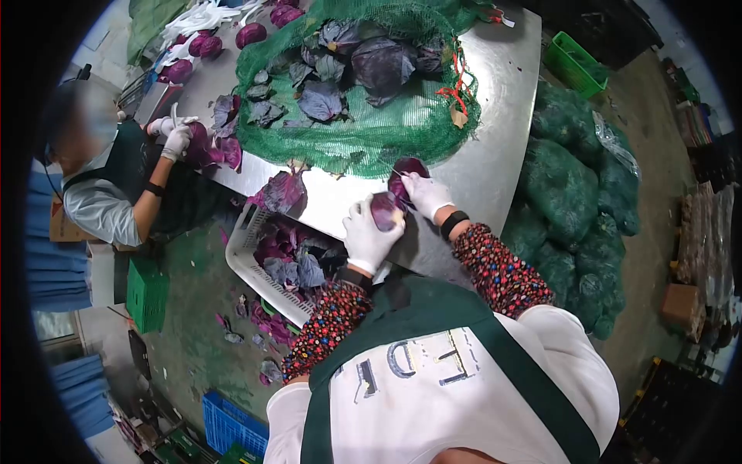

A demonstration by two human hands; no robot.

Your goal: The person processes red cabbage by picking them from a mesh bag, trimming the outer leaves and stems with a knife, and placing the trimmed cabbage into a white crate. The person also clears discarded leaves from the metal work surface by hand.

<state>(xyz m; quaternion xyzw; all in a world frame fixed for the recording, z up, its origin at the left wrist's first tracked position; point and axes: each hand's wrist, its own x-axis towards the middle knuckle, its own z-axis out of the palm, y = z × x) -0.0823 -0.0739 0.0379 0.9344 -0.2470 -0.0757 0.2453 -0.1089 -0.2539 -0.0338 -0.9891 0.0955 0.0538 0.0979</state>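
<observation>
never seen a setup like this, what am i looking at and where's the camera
There is no machine here, just a person at work. This single picture comes from a camera on that person's head, looking forward and down, so their own chest and sleeves show at the bottom. The white-gloved left hand holds a purple cabbage piece. The white-gloved right hand is close by, at a darker purple piece; its exact grip is hard to see.

On the metal table lies an open green mesh sack with a dark cabbage and loose leaves on it. Below the table edge, a white crate holds more leaves. At the left, another person works too.
</observation>
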